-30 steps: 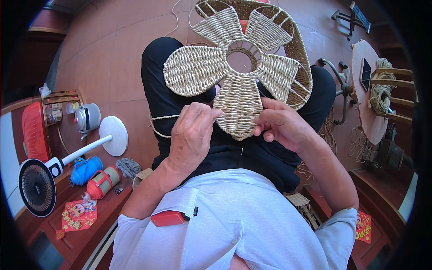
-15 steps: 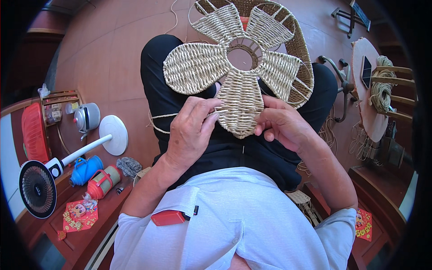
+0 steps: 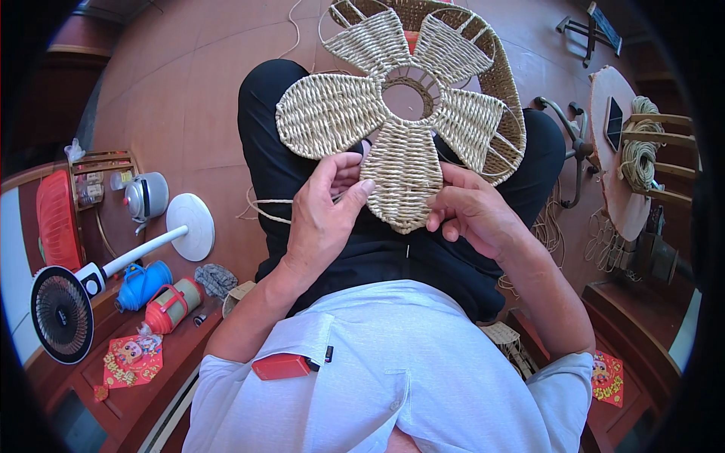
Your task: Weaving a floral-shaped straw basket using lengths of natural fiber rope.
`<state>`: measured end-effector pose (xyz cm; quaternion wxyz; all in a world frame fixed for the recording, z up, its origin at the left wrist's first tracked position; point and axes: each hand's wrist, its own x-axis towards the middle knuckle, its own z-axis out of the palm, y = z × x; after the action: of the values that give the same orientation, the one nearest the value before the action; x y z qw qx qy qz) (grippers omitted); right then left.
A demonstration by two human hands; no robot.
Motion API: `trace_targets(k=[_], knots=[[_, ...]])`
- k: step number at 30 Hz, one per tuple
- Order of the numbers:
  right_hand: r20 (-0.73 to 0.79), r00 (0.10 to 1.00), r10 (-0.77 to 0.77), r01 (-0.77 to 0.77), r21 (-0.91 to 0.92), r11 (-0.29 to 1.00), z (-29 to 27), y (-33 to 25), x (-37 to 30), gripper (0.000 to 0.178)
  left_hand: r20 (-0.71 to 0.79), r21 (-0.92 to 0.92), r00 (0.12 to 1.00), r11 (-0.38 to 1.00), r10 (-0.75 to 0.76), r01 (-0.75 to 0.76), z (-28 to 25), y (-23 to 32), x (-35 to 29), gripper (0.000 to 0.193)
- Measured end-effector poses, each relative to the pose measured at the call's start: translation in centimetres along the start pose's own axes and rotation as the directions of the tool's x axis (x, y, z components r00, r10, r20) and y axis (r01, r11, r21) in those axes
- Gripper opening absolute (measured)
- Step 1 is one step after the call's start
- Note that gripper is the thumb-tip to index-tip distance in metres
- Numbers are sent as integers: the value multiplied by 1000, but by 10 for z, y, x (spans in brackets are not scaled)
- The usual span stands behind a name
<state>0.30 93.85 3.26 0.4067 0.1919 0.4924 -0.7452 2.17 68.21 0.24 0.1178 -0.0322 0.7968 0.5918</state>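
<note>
Straw flower (image 3: 405,126): right hand (image 3: 477,209) clasps one edge of its lowest petal (image 3: 402,175); left hand (image 3: 325,208), apart, touches the opposite edge, its grip unclear.

The flower-shaped woven panel (image 3: 400,162) is rough, twisted straw-like cord; below it, the shirt (image 3: 445,362) is matt cloth; left of it, the kettle (image 3: 148,196) looks metallic, the fan base (image 3: 195,224) smooth plastic.
</note>
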Motion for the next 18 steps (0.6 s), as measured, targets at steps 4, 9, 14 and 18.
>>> trace_targets(k=[4,9,14,18], knots=[[1,1000,-2,2,-10,1000,1,0,0,38,195,-289,976,945,-96,151,0,-4,11,44],[-101,986,-134,118,-157,981,11,5,-10,49,362,-529,912,763,-194,372,2,-8,18,38],[-125,662,-739,357,-814,457,30,31,-29,57,375,-503,904,773,-207,386,1,-9,19,36],[106,564,-819,325,-940,102,45,54,-27,44,430,-450,868,775,-249,445,-2,-8,23,35]])
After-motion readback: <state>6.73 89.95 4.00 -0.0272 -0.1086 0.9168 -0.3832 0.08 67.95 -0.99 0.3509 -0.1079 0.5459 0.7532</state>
